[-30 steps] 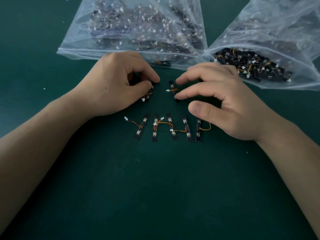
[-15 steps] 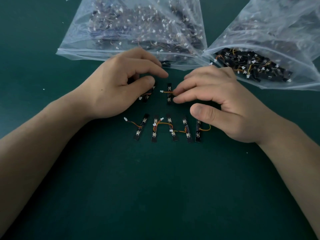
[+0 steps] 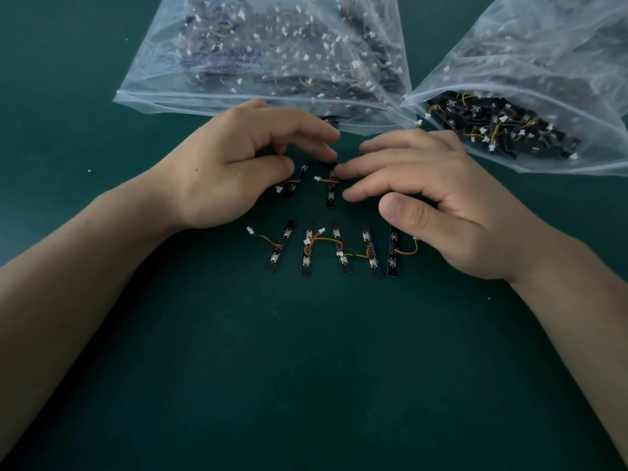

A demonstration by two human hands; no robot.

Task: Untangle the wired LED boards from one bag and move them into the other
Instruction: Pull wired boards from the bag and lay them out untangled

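Note:
Two small black LED boards lie between my hands: a tilted board (image 3: 297, 180) with a white plug, and an upright board (image 3: 331, 192) with an orange wire. My left hand (image 3: 238, 164) arches over them, its thumb tip beside the tilted board and its fingertips at the top of the upright one. My right hand (image 3: 441, 205) reaches in with nearly straight fingers that touch the upright board's right edge. Below lies a row of several separated boards (image 3: 341, 250). The left bag (image 3: 204, 96) and the right bag (image 3: 577, 56) both hold wired boards.
Everything sits on a dark green mat (image 3: 306, 368). Both clear zip bags lie at the far edge with their mouths toward me, just beyond my fingertips. The right bag's boards (image 3: 492, 127) are piled near its opening.
My left hand has let go of the tilted board and stretched its fingers forward. My right fingers have pushed the other board left and turned it upright.

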